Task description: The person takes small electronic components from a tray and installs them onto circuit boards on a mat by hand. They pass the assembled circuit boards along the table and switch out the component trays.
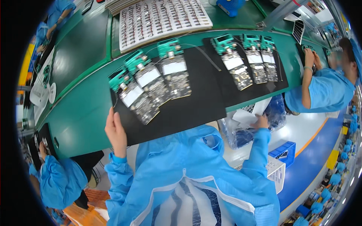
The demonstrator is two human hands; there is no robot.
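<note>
My left hand [116, 132] is upright at the left edge of a black mat [203, 94], its fingers stretched out and touching or nearly touching that edge. Close by it, three circuit boards [145, 109] with white labels and green end pieces [120, 78] lie fanned out on the mat. Three similar boards [236, 71] lie farther right. Below the bench edge my right hand [261, 121] reaches into a bin lined with clear plastic [232, 133]. Its fingers close on a white sheet-like piece [244, 117]; the fingertips are partly hidden and blurred.
A white tray [122, 30] of small wired parts stands at the back of the green bench [81, 113]. A blue fan [230, 6] is behind. Co-workers sit on the right [324, 88] and left [62, 180]. Beside my right arm are a white basket [278, 174] and a blue crate [285, 152].
</note>
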